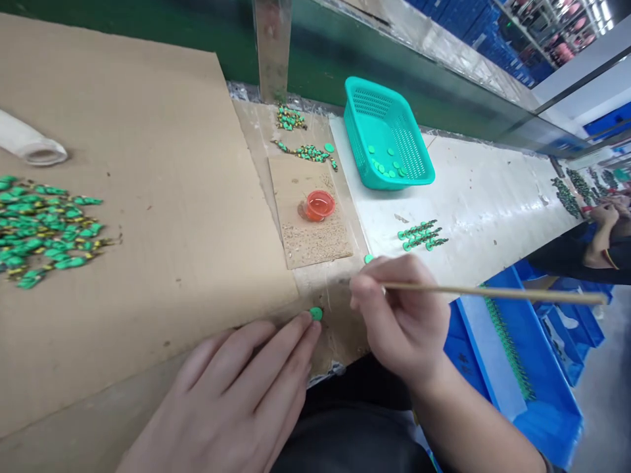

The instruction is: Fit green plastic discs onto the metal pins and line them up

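Observation:
My left hand [246,387] lies low over the table edge, its fingertips pinning a small green disc [316,313] against the surface. Pinched in my right hand [401,315] is a thin wooden-handled brush [493,292], its long handle pointing right. The brush's blurred dark tip is above the table, to the upper right of the held disc. Another green disc [369,259] lies just beyond my right fingers. Past both hands, a small red cup [320,206] with liquid stands on a speckled piece of cardboard [315,246].
Small green-and-yellow pieces form a large pile [49,230] at left. A teal basket [365,167] contains several green discs. Green-headed pieces [421,235] lie in rows on the white surface. A white tube [29,139], a blue bin [547,420] and another person's hands [606,213] are visible.

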